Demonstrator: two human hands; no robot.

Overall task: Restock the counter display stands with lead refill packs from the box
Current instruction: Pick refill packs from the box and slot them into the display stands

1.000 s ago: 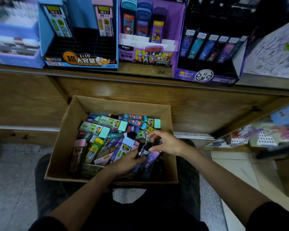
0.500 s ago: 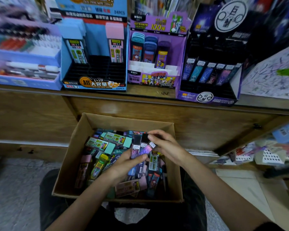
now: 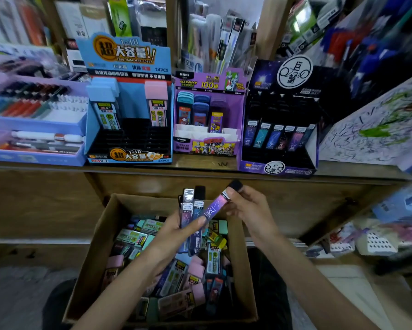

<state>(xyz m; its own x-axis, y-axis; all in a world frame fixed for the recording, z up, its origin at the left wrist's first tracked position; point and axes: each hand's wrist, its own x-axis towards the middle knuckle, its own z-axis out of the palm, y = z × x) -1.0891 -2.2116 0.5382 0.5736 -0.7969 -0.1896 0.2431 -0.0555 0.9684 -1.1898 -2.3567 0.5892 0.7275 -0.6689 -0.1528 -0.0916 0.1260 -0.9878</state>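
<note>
Several slim, glossy rectangular packs [image 3: 188,210] — brown cardboard box [image 3: 97,246] below

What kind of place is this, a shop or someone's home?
Most likely a stationery shop: branded display stands on the counter hold lead refill packs, packaged stationery is crammed behind them, and a cardboard box holds loose stock.
</note>
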